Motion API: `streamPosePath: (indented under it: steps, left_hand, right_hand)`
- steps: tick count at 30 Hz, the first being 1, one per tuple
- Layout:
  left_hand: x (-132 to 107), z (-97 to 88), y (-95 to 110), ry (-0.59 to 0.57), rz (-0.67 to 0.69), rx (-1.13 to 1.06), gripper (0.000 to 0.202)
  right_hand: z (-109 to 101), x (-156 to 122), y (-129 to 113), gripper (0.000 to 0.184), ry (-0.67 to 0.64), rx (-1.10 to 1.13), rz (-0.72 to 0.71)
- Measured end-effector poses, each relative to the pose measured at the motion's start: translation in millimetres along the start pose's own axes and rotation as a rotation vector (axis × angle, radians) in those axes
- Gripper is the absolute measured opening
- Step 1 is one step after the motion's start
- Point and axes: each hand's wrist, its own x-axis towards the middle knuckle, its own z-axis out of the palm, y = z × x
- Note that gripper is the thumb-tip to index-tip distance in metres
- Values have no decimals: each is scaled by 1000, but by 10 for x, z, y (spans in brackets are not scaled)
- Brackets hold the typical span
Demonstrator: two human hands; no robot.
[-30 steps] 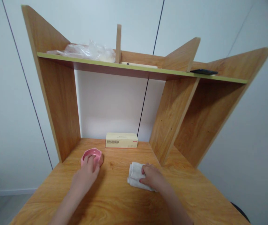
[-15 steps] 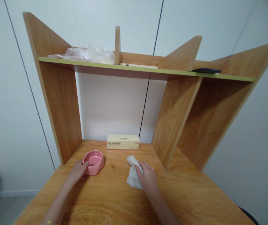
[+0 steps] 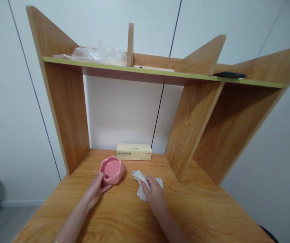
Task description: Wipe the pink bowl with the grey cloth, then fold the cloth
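A pink faceted bowl, shaped like an ashtray, is tilted a little in my left hand. My left thumb sits inside its rim while the fingers reach under its near side. To the right, my right hand is closed on a white cloth, one folded end of it poking out to the left and the rest hanging onto the wooden desk. Behind the bowl and cloth lies a long cream box with dark printed characters.
A wooden shelf unit rises at the back of the desk, with upright panels left and right. On its upper shelf lie a clear plastic bag and a flat black object. A white wall stands behind.
My left hand has lifted and tilted the pink bowl, moving it right towards the cream box. My right hand has shifted slightly left with the cloth.
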Motion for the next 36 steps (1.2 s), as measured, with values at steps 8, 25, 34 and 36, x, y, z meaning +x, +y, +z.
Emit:
streamPosePath:
  steps: [8, 25, 34, 36]
  left_hand:
    - [-80, 84, -127, -18, 139, 62, 31]
    - [-347, 265, -184, -243, 770, 809, 69]
    - [-428, 331, -131, -249, 872, 909, 54]
    - [-421, 319, -150, -249, 873, 918, 52]
  right_hand:
    - [-13, -19, -37, 17, 33, 1, -2]
    - [87, -37, -222, 17, -141, -514, -142]
    - [137, -107, -368, 27, -338, -201, -123]
    - [159, -105, -368, 25, -298, -201, -148]
